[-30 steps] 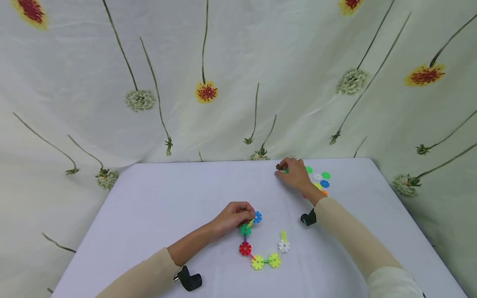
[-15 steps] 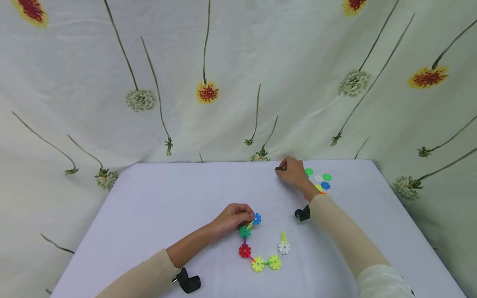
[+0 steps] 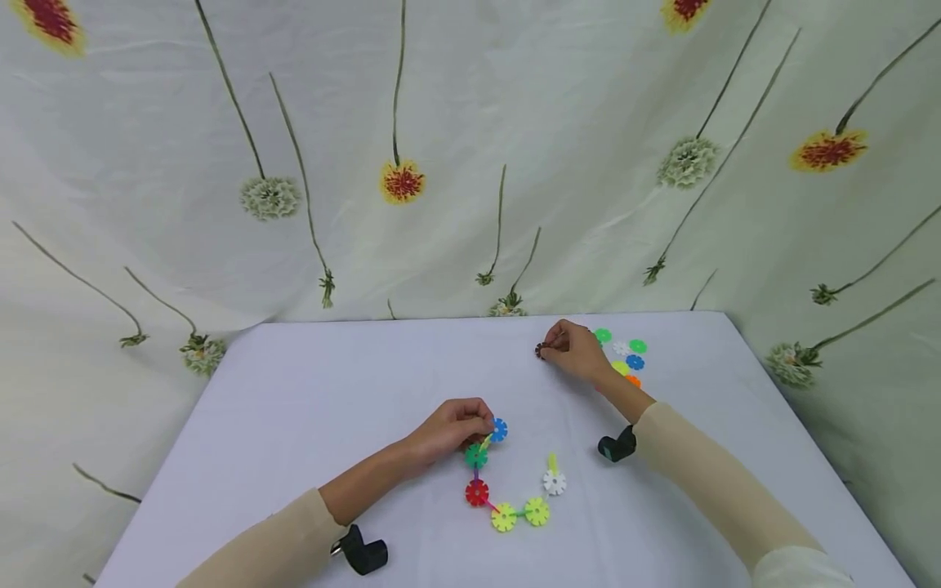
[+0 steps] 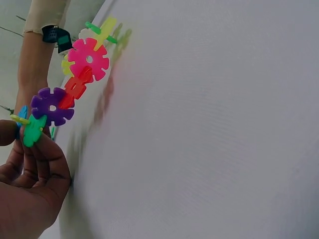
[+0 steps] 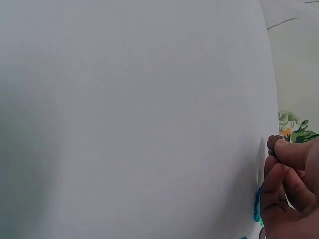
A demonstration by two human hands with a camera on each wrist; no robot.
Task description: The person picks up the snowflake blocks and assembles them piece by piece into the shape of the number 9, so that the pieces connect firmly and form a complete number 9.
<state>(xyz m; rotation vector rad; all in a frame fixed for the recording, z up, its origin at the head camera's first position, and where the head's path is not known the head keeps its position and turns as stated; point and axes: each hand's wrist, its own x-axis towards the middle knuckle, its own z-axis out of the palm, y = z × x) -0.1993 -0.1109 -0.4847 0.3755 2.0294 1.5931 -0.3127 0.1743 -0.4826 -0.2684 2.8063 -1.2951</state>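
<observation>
My left hand (image 3: 452, 429) pinches the upper end of a curved chain of notched plastic flower discs, close to its blue disc (image 3: 500, 430) and green disc (image 3: 476, 456). From there the chain bends past a red disc (image 3: 477, 492) and two yellow ones to a white disc (image 3: 555, 483), tipped by a yellow disc seen edge-on. A purple disc (image 4: 52, 107) and a pink disc (image 4: 88, 59) show flat in the left wrist view. Toward the far edge, my right hand (image 3: 577, 353) pinches a small brown disc (image 5: 272, 144) between thumb and fingertips.
Loose discs, among them a blue one (image 3: 635, 362), a light green one (image 3: 638, 346) and an orange one (image 3: 633, 381), lie beside the right hand and partly behind it. The white-covered table (image 3: 353, 367) ends at a flower-patterned cloth (image 3: 456, 245).
My right hand has drawn back a little from the far edge, bringing the brown disc nearer. The left hand and the chain have stayed nearly in place.
</observation>
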